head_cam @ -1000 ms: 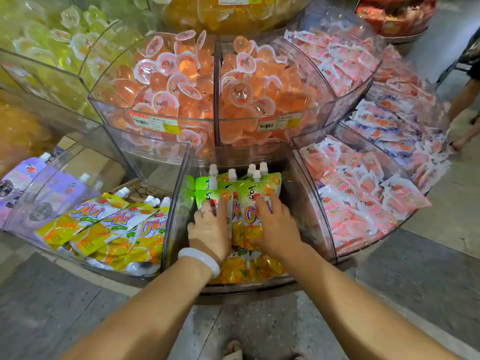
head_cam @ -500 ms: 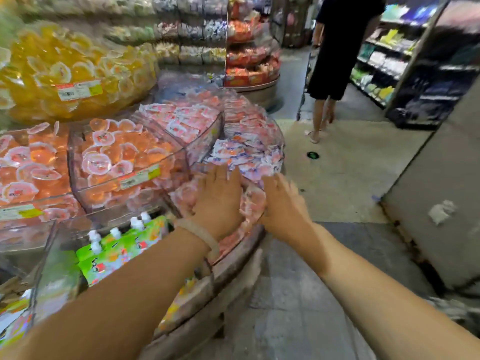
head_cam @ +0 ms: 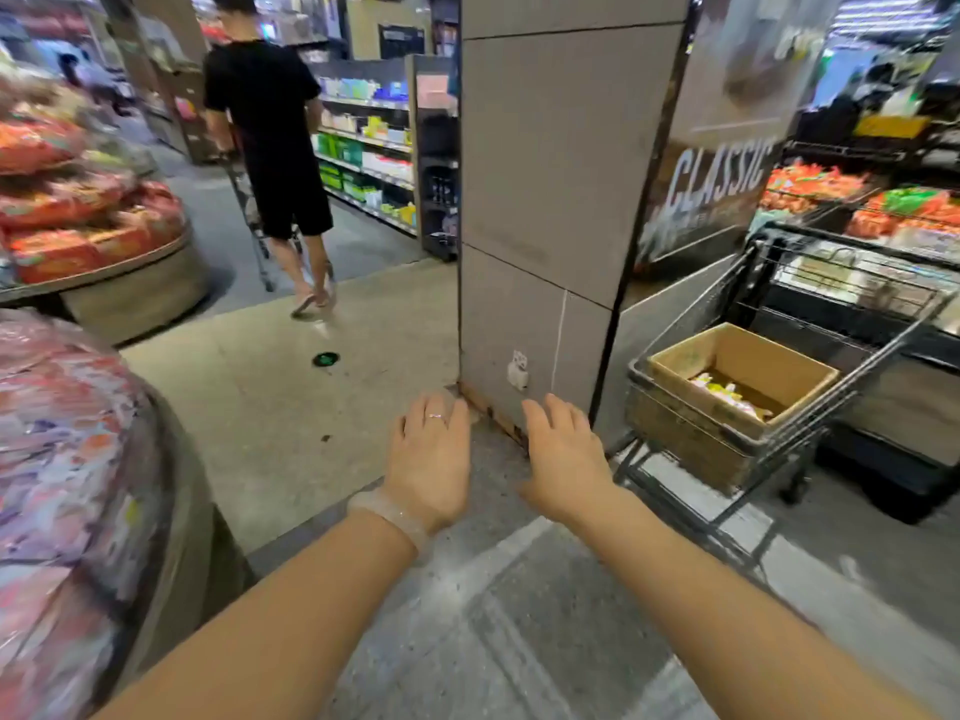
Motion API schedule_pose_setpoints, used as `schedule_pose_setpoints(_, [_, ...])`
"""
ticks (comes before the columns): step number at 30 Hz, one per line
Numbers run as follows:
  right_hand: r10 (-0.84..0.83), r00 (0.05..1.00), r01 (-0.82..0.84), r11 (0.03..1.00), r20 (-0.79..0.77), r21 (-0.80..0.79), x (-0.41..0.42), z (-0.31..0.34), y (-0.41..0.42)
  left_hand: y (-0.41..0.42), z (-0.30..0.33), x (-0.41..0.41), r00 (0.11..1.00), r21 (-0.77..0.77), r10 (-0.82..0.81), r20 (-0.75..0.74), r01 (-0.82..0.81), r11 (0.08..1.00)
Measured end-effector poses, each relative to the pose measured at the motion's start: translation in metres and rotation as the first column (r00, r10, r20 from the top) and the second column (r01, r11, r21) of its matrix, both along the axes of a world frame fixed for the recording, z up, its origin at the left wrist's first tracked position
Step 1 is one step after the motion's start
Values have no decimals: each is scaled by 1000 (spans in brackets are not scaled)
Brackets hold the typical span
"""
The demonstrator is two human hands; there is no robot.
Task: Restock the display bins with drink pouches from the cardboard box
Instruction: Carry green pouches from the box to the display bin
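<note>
View swings from bins to box (head_cam: 740,379); our left hand (head_cam: 428,467) and right hand (head_cam: 563,459) hang released, empty. Pouches (head_cam: 727,394) likely soft, light; we grip mid-body.

Premises: a supermarket. Around the grey tiled pillar (head_cam: 540,200), stocked aisle shelving (head_cam: 369,153) stands behind to its left, a wire shopping trolley (head_cam: 769,387) to its right, and heaped round display stands (head_cam: 93,220) far left.
</note>
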State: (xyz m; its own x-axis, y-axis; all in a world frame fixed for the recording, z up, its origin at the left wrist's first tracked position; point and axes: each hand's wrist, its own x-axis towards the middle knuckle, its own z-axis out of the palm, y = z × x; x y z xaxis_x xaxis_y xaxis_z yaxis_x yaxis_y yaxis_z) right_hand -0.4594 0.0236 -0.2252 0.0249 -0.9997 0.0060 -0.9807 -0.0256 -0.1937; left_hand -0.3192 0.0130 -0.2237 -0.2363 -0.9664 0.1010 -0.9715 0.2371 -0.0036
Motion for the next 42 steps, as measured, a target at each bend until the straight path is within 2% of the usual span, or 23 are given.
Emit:
schedule_pose_setpoints(5, [-198, 980, 197, 980, 13, 32, -94, -14, -16, -39, -7, -103, 966, 102, -246, -74, 253, 962])
schedule_pose_setpoints(8, [-289, 957, 288, 956, 25, 48, -138, -24, -34, -68, -15, -153, 933, 103, -346, -96, 356, 929])
schedule_pose_setpoints(12, [-373, 927, 372, 927, 23, 57, -185, -34, -74, -120, -22, -204, 896, 92, -431, -111, 441, 893])
schedule_pose_setpoints(20, [-514, 857, 512, 857, 41, 54, -280, -41, -207, -277, -20, -315, 818, 147, -567, -100, 576, 804])
schedule_pose_setpoints(24, [-581, 812, 570, 811, 64, 134, -328, -66, -238, -328, -43, -375, 766, 188, -641, -49, 637, 748])
schedule_pose_setpoints(28, [-636, 769, 613, 763, 65, 204, -387, -95, -271, -366, -74, -436, 730, 271, -683, -37, 665, 696])
schedule_pose_setpoints(37, [-617, 781, 561, 759, 92, 331, -518, -147, -377, -474, -127, -567, 763, 359, -645, -39, 613, 704])
schedule_pose_setpoints(42, [-647, 756, 562, 720, 101, 407, -571, -181, -413, -514, -170, -616, 751, 394, -661, -12, 611, 687])
